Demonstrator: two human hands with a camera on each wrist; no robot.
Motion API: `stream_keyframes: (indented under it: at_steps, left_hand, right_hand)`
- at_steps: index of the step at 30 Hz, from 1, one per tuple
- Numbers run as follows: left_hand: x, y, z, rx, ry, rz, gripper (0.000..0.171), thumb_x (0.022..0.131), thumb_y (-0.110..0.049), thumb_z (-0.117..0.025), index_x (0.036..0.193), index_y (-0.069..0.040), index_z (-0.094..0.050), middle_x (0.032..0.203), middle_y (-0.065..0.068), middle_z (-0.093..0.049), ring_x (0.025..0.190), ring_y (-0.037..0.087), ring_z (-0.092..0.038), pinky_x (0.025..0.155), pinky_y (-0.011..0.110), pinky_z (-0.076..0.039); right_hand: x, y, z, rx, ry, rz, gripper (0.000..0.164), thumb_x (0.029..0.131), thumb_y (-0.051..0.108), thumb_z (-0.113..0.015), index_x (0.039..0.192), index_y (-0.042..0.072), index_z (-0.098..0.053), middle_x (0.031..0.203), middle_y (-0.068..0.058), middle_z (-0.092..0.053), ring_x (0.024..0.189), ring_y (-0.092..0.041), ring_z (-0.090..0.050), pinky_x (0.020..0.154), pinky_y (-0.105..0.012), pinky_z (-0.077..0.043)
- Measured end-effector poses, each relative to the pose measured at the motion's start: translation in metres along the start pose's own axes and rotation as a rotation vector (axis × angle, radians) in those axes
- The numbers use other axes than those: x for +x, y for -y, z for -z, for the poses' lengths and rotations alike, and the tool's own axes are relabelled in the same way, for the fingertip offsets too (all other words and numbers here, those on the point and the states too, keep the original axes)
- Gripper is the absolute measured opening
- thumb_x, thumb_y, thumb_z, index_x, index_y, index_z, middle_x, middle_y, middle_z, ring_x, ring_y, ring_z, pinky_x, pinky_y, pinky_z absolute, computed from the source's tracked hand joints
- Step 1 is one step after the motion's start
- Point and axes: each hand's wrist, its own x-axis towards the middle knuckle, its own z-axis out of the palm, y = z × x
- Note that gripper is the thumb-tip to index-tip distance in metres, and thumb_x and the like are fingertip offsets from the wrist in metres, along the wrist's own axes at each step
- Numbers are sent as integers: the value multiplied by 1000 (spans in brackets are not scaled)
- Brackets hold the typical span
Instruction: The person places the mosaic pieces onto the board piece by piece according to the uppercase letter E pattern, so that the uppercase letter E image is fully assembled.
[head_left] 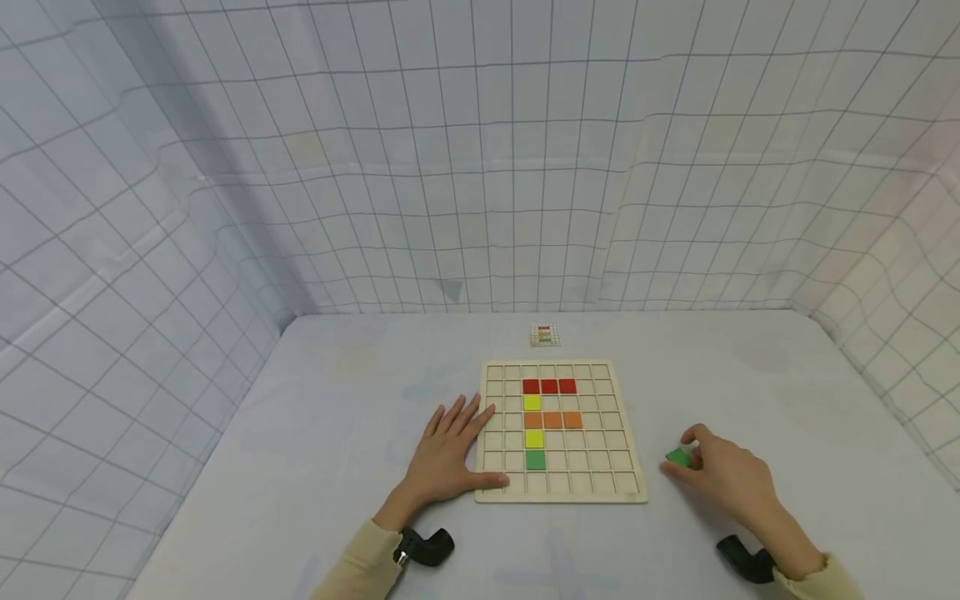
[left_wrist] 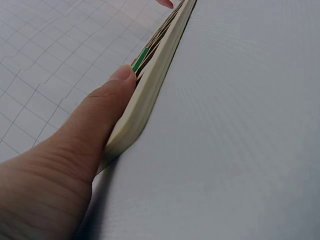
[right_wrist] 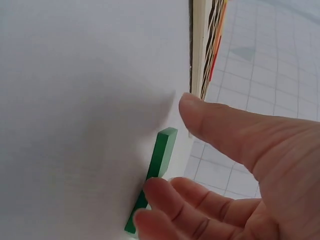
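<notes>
A pale wooden grid board [head_left: 603, 461] lies on the white table, bearing red, yellow, orange and green square tiles in its cells. My left hand [head_left: 442, 467] rests on the board's left side, fingers spread and thumb across its lower left corner. In the left wrist view the thumb [left_wrist: 107, 97] presses on the rim near a green tile [left_wrist: 140, 60]. Right of the board, my right hand [head_left: 735, 479] is at a loose green tile [head_left: 678, 457]. The right wrist view shows fingertips against that tile [right_wrist: 162, 152], with a gap between it and the thumb [right_wrist: 215, 120].
A small printed card [head_left: 545, 336] with a coloured grid pattern lies behind the board. White cloth with dark grid lines [head_left: 480, 183] hangs round the back and sides of the table. Each wrist carries a black camera mount [head_left: 433, 547].
</notes>
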Motion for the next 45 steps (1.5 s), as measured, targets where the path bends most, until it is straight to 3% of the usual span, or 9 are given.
stream_keyframes:
  at_steps: [14,22,36,45]
  left_hand:
    - [0,1,-3,7,-8,7,105,71,-83,-49,153,-24,-22,158,0,-12,144,21,-3,113,43,1]
    - [0,2,-5,10,-18,-3,105,71,-83,-49,153,-24,-21,158,1,-12,144,22,-4,113,43,1]
    - [0,2,-3,9,-27,-11,104,71,-83,-50,153,-24,-22,158,1,-14,143,23,-6,113,45,-1]
    - [0,2,-3,14,-23,-14,104,72,-83,-48,153,-24,-21,158,1,-13,143,23,-6,113,45,-2]
  right_hand:
    - [1,3,-3,-15,-4,35,28,82,28,-74,91,5,-60,66,7,-56,53,-11,-49,44,-30,-39]
    - [5,11,-7,15,13,44,23,82,22,-75,88,6,-60,64,5,-51,53,-12,-46,45,-29,-38]
    - [5,10,-7,40,32,130,26,79,17,-77,91,6,-56,87,-4,-52,67,-14,-51,51,-30,-43]
    - [6,11,-8,121,4,113,24,79,10,-76,91,10,-56,76,2,-58,56,-11,-46,45,-28,-38]
